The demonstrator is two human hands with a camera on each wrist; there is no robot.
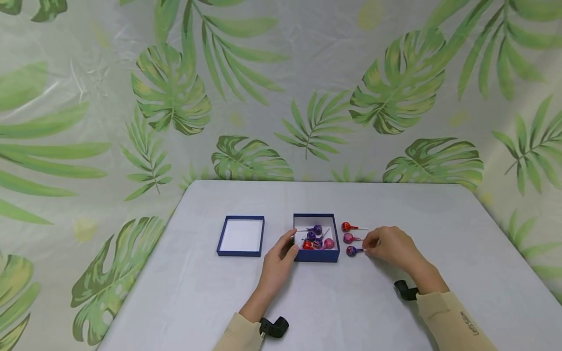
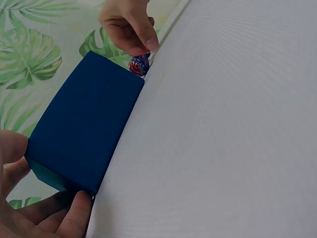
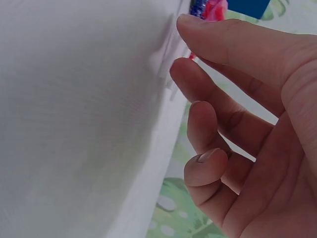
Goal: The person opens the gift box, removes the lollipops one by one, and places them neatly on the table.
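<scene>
The purple-wrapped lollipop lies just left of the right hand, its long axis running side to side, head toward the box, stick toward the fingers. The right thumb and forefinger meet at the stick's end; whether they pinch it or have let go, I cannot tell. The other fingers curl loosely.

Beyond it, ahead and left of that hand, a pink lollipop and a red lollipop point the same way, roughly parallel: round heads in shiny wrappers, thin pale sticks. Farther left stands the rectangular box, smooth dark blue outside, white inside, its jumbled lollipops pointing various ways. The left hand grips the box's left side, thumb at the near corner. Beyond that hand to the left, the shallow blue lid shows its white inside. Beneath everything, the table has a matte white covering; behind hangs a glossy, creased leaf-print sheet.
</scene>
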